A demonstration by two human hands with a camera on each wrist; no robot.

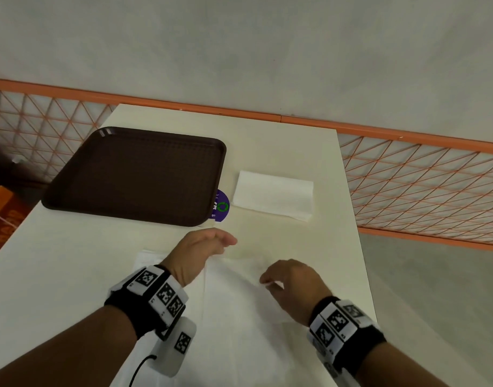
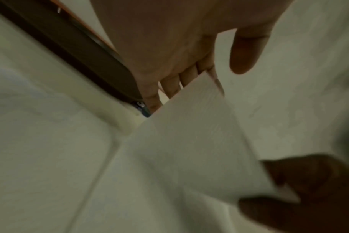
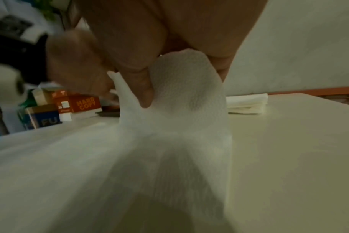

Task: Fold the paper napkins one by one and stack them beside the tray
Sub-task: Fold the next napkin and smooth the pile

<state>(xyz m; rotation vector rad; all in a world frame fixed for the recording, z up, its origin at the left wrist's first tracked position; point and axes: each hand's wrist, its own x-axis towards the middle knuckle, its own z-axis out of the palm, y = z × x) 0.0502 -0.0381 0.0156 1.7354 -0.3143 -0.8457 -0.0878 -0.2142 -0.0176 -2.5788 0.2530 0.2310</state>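
A white unfolded napkin (image 1: pixel 239 308) lies on the cream table (image 1: pixel 281 152) close to me. My right hand (image 1: pixel 267 283) pinches a raised part of the napkin (image 3: pixel 179 126) near its right side, thumb and fingers (image 3: pixel 130 47) curled on the paper. At the napkin's far edge is my left hand (image 1: pixel 225 241), where its straight fingers (image 2: pixel 173 85) sit behind a lifted flap (image 2: pixel 199 126) with the thumb apart. A brown tray (image 1: pixel 133 174) stands at the far left. Right of it rests a stack of folded napkins (image 1: pixel 273 198).
A purple round sticker (image 1: pixel 222 205) shows at the tray's right corner. An orange lattice fence (image 1: pixel 421 185) runs behind and beside the table. Boxes (image 3: pixel 78 104) stand off the table's left side. The table's right edge is just past my right wrist.
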